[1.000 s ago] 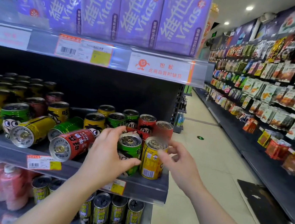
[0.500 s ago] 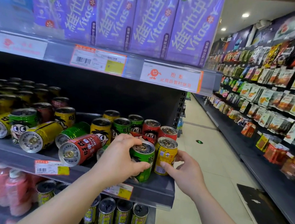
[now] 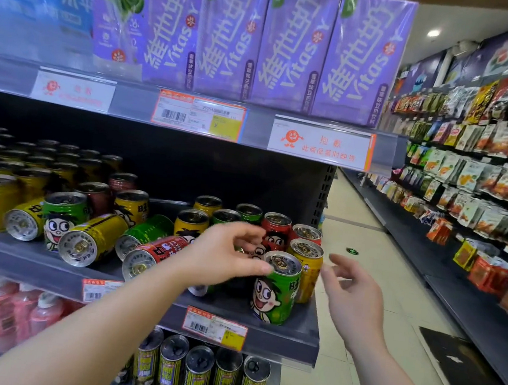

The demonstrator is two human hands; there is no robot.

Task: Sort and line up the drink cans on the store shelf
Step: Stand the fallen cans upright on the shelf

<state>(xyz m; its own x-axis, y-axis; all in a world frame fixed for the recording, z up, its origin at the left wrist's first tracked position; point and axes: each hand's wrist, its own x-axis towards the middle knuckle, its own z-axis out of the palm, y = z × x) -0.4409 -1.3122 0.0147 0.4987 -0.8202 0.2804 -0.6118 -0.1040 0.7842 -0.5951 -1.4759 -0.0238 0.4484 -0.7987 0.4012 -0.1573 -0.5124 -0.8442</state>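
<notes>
A green can [image 3: 276,289] with a cartoon face stands upright near the right front of the dark shelf [image 3: 289,337]. Directly behind it stands a yellow can [image 3: 307,266], with two red cans [image 3: 277,227] further back. My left hand [image 3: 222,260] hovers just left of the green can, its thumb tip by the can's top rim and its fingers loosely curled, holding nothing. My right hand [image 3: 352,295] floats off the shelf's right end, fingers relaxed, clear of both cans. A red can [image 3: 155,252], a yellow can [image 3: 92,238] and a green can [image 3: 145,233] lie on their sides to the left.
More upright and toppled cans [image 3: 60,221] crowd the shelf's left part. Purple drink cartons [image 3: 289,49] fill the shelf above. Tall cans [image 3: 198,374] and pink bottles [image 3: 1,311] stand on the shelf below. An aisle floor [image 3: 370,302] and a snack rack [image 3: 485,176] lie to the right.
Both hands let go of their cans: the green and yellow cans now stand on the shelf. My right hand drew back to the right; my left hand opened and eased left.
</notes>
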